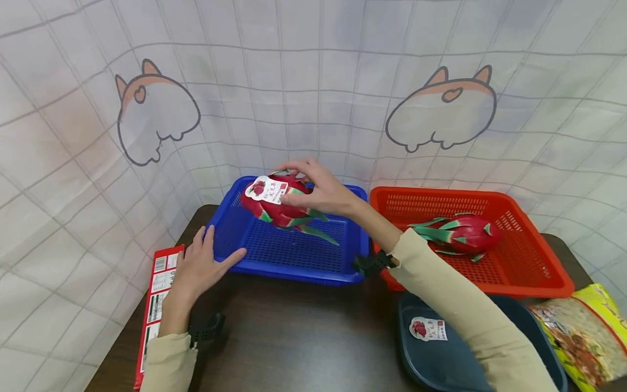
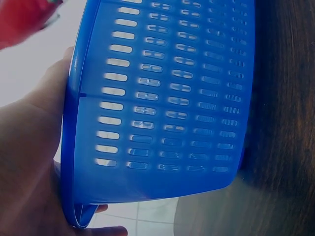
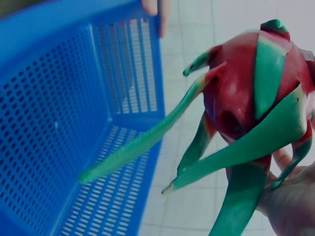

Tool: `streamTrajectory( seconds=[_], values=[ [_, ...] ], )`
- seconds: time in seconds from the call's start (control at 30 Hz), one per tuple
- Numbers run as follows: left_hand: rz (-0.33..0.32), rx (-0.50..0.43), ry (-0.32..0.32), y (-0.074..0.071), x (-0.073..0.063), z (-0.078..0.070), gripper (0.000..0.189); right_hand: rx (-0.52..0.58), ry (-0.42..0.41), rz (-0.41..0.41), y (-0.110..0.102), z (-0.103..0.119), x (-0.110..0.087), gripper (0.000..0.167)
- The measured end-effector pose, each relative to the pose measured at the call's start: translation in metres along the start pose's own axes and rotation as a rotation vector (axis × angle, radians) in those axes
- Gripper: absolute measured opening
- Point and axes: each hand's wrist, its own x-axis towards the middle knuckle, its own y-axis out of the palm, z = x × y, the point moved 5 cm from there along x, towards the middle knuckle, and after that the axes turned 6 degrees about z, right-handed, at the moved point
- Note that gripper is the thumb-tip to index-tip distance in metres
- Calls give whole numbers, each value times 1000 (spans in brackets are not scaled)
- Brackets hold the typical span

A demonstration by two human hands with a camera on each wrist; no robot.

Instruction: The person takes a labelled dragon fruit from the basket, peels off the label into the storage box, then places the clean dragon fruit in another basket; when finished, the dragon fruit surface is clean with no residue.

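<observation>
My right hand (image 1: pixel 320 188) grips a red dragon fruit (image 1: pixel 257 209) with green scales above the blue basket (image 1: pixel 294 277). A white label (image 1: pixel 266 189) lies on the fruit's upper side, with the thumb at its edge. In the right wrist view, the dragon fruit's (image 3: pixel 236 93) long green leaves hang towards the basket (image 3: pixel 128 73). My left hand (image 1: pixel 198 269) holds the basket's near left corner, thumb over the front rim and fingers over the left side. The left wrist view shows fingertips (image 2: pixel 110 230) past the rim of the slotted basket wall (image 2: pixel 162 108).
Right of the blue basket, an orange-red basket (image 1: pixel 539 267) holds another dragon fruit (image 1: pixel 470 234). A dark blue tray (image 1: pixel 416 359) with a loose label (image 1: pixel 428 329) stands under my right forearm. A yellow food bag (image 1: pixel 583 332) lies far right, a red label strip (image 1: pixel 155 305) left.
</observation>
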Motion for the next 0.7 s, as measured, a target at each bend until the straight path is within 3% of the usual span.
streamTrajectory(
  seconds=[0.27, 0.7],
  values=[
    [32, 4, 16, 2, 2, -3, 111, 6, -32, 104, 13, 29, -44, 57],
    [33, 0, 4, 4, 3, -2, 112, 107, -39, 241, 65, 49, -123, 53]
  ],
)
